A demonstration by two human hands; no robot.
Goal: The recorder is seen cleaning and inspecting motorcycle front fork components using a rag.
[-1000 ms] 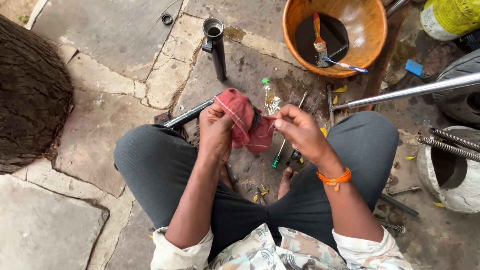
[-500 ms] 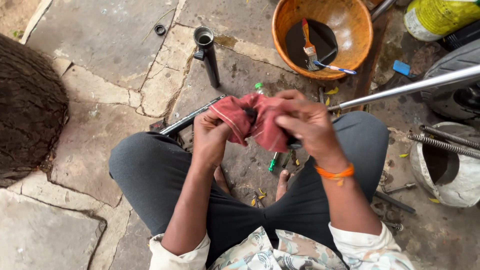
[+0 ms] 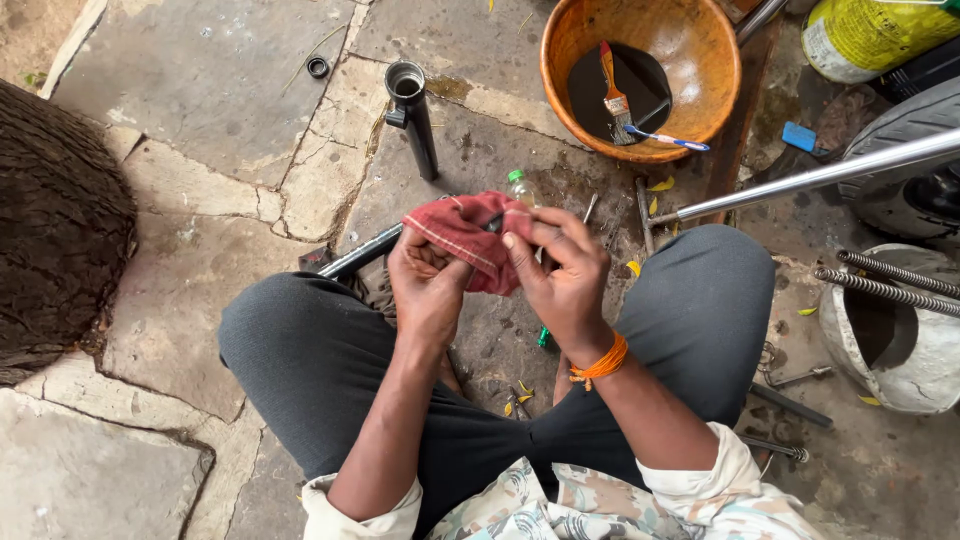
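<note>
You sit low on the stone floor (image 3: 210, 110) with your knees spread apart, so your two hands can work in the free space between them. Your left hand (image 3: 428, 290) closes its fingers on the near-left part of the red cloth (image 3: 465, 235), and your right hand (image 3: 565, 275) presses the right part of the same cloth with the fingers curled over it; both hands grasp it, none is released. The cloth is bunched between the hands, above your lap, and it seems folded around something small, but what is inside I cannot tell. A dark metal rod (image 3: 360, 255) comes out to the left from under the cloth, just beside your left hand, perhaps so that the cloth can rub it. On the far side stands a black tube (image 3: 412, 115) upright on the stones, with a small black ring (image 3: 318, 67) near it to the left. Far right is an orange basin (image 3: 690, 40) with dark liquid and a paint brush (image 3: 612, 92) leaning inside, kept within reach of your right arm. A long shiny pipe (image 3: 820, 175) crosses at the right, above your right knee, and a grey bucket (image 3: 895, 350) with threaded rods stands well apart at the right edge.
</note>
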